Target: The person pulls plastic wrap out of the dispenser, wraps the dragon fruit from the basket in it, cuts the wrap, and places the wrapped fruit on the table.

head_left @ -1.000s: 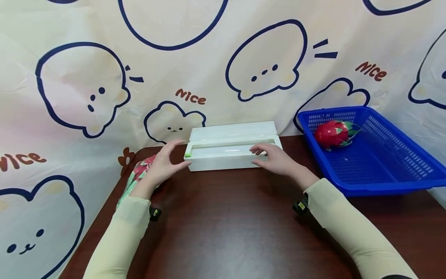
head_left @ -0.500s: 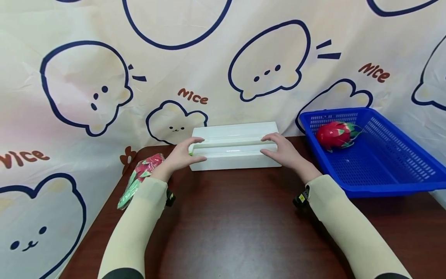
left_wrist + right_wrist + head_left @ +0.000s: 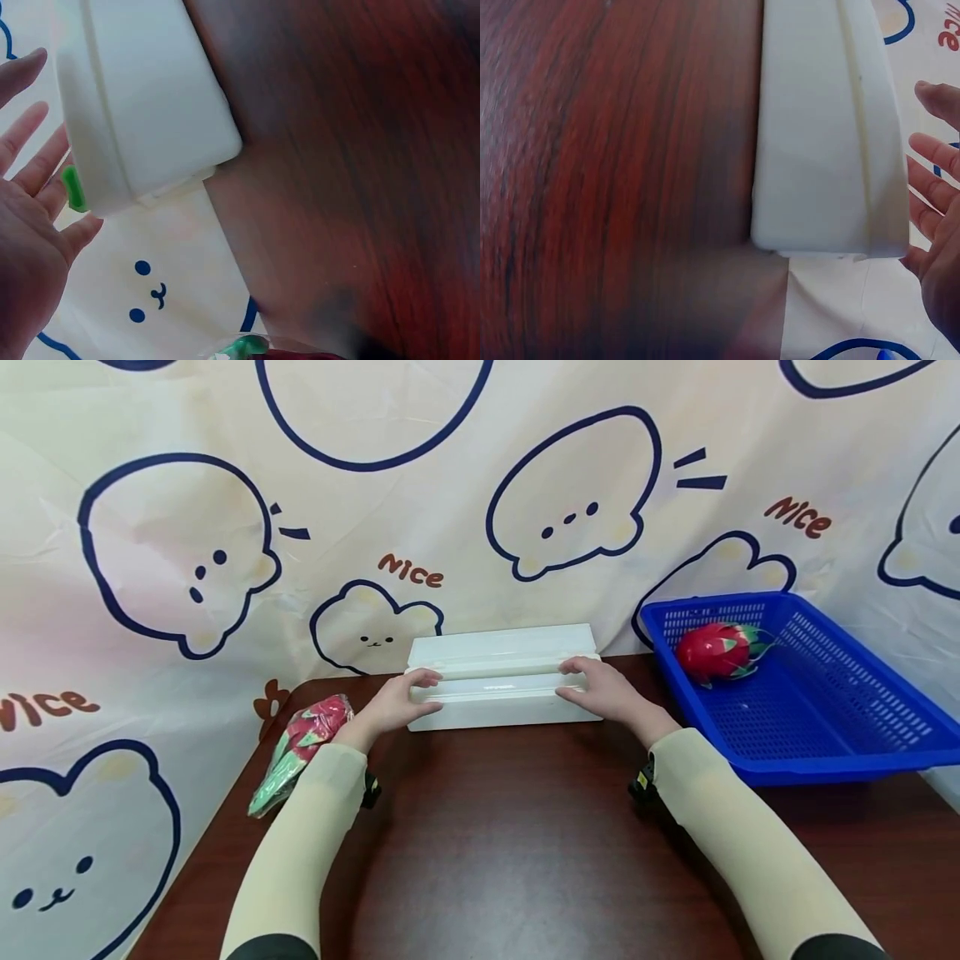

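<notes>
A long white box (image 3: 506,706) stands at the back of the dark table, its lid (image 3: 502,643) raised behind it. Over the box's left end is my left hand (image 3: 388,703), fingers spread and loosely bent. A green tab (image 3: 73,189) at that end shows beside its fingers in the left wrist view; the head view hides it. At the other end my right hand (image 3: 609,692) lies likewise, thumb towards the front and fingers above the top. In the right wrist view its fingers (image 3: 930,180) come close to the box edge; contact cannot be made out.
Left of the box lies a plastic-wrapped red and green bundle (image 3: 303,747), close to the left forearm. A blue basket (image 3: 810,767) on the right holds a red dragon fruit (image 3: 720,652). A patterned cloth (image 3: 465,510) hangs behind the table (image 3: 495,835).
My left hand has come rightwards from beside the box to over its left end. The right hand has shifted slightly right. The bundle is now less covered by the left arm.
</notes>
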Motion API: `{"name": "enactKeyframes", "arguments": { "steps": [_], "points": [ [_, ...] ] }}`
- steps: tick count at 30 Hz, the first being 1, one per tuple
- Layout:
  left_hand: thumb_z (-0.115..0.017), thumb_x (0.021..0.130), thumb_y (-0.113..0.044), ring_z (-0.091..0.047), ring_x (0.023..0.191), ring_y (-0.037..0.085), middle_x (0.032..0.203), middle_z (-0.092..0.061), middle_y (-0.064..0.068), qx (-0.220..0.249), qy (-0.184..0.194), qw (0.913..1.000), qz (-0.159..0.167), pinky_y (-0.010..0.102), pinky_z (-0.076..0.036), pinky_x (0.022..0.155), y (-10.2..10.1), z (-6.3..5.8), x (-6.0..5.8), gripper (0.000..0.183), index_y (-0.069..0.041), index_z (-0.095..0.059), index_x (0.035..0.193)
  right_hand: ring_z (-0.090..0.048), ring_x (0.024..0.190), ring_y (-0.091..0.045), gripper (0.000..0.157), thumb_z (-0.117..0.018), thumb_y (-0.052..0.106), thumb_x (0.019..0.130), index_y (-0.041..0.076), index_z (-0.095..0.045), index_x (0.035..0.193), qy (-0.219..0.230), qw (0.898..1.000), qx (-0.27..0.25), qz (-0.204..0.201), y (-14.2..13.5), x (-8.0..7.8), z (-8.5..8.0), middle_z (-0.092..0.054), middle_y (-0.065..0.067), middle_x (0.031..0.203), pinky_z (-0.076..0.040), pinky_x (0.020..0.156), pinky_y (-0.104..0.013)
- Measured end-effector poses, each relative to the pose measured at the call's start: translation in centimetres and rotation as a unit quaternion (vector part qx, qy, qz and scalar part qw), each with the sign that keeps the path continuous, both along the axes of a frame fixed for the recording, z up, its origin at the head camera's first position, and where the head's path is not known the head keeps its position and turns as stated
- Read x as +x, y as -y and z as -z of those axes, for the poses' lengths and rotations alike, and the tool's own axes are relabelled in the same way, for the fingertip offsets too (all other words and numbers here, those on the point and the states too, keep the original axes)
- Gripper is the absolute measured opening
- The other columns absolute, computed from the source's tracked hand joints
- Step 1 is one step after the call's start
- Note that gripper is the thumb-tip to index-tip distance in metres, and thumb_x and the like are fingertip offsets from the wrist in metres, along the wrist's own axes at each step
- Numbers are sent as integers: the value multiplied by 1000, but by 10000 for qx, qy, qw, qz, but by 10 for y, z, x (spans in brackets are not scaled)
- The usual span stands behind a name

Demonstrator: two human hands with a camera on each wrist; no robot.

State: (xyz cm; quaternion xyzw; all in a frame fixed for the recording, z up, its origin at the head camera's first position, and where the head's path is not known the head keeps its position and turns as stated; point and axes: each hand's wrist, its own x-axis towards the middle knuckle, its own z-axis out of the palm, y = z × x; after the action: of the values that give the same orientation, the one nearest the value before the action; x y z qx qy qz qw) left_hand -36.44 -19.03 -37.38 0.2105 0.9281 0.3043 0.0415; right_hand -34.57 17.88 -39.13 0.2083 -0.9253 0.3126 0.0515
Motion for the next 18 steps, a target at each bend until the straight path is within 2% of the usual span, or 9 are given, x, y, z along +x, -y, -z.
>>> {"name": "enactKeyframes", "arguments": {
  "steps": [10,18],
  "points": [
    [-71,90,-27,-48,123,30,130,-57,13,-78,-95,9999,13,52,-36,104,-1,3,-5,47,-13,-55,132,-54,116,-34,45,-67,28,92,-2,-60,124,-247,9995,193,49,-3,-9,6,-61,-20,123,-39,100,-49],
    [-68,92,-32,-49,123,28,132,-57,12,-151,-39,9998,-87,50,-37,104,1,3,-9,46,-13,-56,131,-52,118,-33,43,-61,31,95,0,-59,125,145,9994,271,136,-4,-22,6,-59,-20,125,-38,101,-49]
  ]
}}
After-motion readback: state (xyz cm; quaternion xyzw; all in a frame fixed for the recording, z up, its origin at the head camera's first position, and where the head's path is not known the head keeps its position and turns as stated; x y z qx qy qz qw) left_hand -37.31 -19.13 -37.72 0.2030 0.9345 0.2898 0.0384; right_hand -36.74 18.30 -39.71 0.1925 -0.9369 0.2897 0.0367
